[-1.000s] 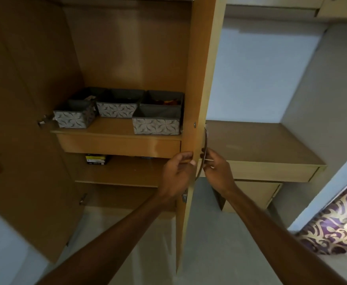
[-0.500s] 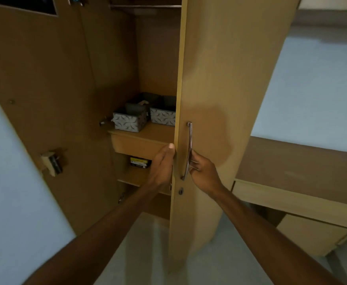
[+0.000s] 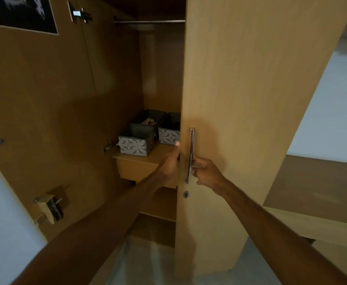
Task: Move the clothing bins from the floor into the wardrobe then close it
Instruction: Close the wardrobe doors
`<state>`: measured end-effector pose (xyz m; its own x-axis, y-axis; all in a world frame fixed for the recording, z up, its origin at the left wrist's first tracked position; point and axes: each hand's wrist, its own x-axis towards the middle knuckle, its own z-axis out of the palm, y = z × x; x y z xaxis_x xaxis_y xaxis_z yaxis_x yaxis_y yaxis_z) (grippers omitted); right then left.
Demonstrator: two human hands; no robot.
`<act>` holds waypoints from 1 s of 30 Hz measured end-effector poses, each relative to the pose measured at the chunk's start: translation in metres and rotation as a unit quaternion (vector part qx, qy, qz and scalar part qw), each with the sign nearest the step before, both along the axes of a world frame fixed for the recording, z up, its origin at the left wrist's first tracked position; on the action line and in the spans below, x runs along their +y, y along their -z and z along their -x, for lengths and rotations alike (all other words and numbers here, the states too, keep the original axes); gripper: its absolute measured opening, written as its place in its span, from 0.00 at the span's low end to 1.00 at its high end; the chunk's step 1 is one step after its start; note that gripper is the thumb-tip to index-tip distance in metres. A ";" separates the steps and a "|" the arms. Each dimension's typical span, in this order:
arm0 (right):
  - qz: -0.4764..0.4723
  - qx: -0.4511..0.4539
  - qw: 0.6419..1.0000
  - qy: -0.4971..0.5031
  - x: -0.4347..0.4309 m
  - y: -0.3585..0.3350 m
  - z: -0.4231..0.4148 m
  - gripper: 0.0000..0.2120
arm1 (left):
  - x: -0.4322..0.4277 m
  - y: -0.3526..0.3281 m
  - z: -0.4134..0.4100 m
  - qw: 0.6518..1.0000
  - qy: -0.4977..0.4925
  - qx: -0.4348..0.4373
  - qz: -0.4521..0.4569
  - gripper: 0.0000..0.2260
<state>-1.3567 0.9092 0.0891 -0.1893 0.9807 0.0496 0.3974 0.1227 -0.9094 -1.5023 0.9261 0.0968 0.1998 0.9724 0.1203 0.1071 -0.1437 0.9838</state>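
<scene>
Two grey patterned clothing bins show on the wardrobe shelf (image 3: 148, 159): one (image 3: 136, 140) at the left front, another (image 3: 169, 133) half hidden behind the right door (image 3: 240, 120). That light wooden door stands partly swung across the opening. My right hand (image 3: 205, 173) grips its metal bar handle (image 3: 191, 155). My left hand (image 3: 171, 161) holds the door's free edge, thumb on the front. The left door (image 3: 45, 120) hangs wide open.
A latch block (image 3: 50, 206) sticks out of the left door's inner face, near my left forearm. A hanging rail (image 3: 150, 22) crosses the top of the wardrobe. A wooden desk (image 3: 316, 186) stands to the right, against a pale wall. Grey floor lies below.
The right door has swung further across the opening with both hands on it, and it now hides the third bin and part of the second.
</scene>
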 end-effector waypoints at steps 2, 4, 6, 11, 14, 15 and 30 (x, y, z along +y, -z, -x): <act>0.006 0.004 1.000 0.002 0.015 0.001 0.004 0.28 | 0.018 0.000 0.001 1.000 0.008 -0.008 0.004 0.21; 0.008 0.007 1.000 0.002 0.031 0.002 0.009 0.27 | 0.033 -0.002 0.000 1.000 0.014 -0.015 0.015 0.20; 0.010 0.005 1.000 0.004 0.047 0.003 0.013 0.28 | 0.049 -0.003 -0.002 0.999 0.015 -0.023 0.023 0.20; 0.011 -0.001 1.000 0.003 0.092 0.007 0.013 0.30 | 0.086 -0.006 -0.006 0.999 0.019 -0.032 0.034 0.19; 0.012 -0.010 1.000 0.000 0.116 0.009 0.009 0.29 | 0.104 -0.009 -0.008 0.999 0.023 -0.031 0.038 0.21; 0.012 -0.016 1.000 0.000 0.124 0.010 0.008 0.29 | 0.110 -0.009 -0.009 0.999 0.022 -0.031 0.037 0.22; 0.011 -0.004 1.000 -0.016 0.164 0.037 0.002 0.45 | 0.139 -0.008 -0.012 0.998 0.006 -0.049 0.043 0.20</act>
<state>-1.3592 1.0728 0.0522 -0.2203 0.9751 0.0261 0.4004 0.1148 -0.9091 -1.4903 1.0650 0.1049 0.2039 0.9774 0.0554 0.0091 -0.0585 0.9982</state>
